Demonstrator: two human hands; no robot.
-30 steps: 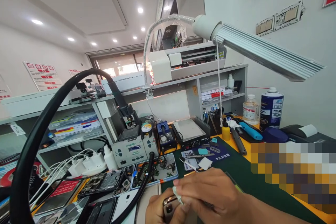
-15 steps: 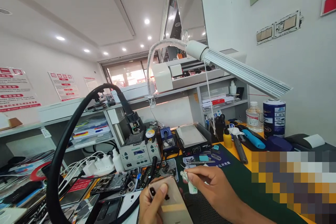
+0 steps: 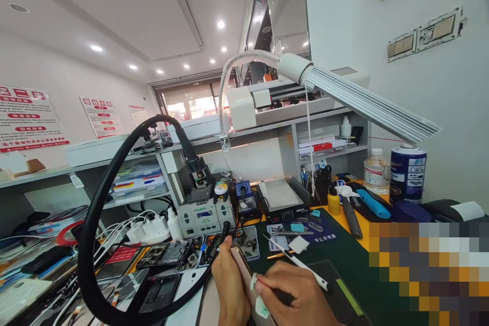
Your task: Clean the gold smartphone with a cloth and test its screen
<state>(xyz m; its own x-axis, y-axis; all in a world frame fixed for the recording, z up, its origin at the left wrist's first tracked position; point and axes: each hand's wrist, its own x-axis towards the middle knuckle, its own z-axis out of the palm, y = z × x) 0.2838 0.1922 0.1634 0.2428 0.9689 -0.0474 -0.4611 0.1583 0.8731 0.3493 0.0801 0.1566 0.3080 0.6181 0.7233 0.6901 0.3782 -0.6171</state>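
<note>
My left hand (image 3: 229, 288) is closed round a gold phone (image 3: 240, 267), held on edge at the bottom middle of the view. My right hand (image 3: 296, 293) sits just to its right, fingers pinched on a small white wipe (image 3: 259, 299) that touches the phone's side. A thin white tool (image 3: 296, 262) sticks out up and to the left from behind the right hand; I cannot tell whether the hand holds it. Both hands hover over the dark green mat (image 3: 344, 260).
A thick black hose (image 3: 110, 204) loops at the left. Behind stand a soldering station (image 3: 202, 214), a heating plate (image 3: 280, 196), a white desk lamp (image 3: 362, 102), bottles (image 3: 376, 170) and a blue can (image 3: 408, 173). Phone parts (image 3: 168, 257) and white chargers (image 3: 147, 229) lie at the left.
The phone has turned from showing its back to standing on edge. My right hand dropped lower and brought the wipe against the phone's side. The view shifted slightly to the left.
</note>
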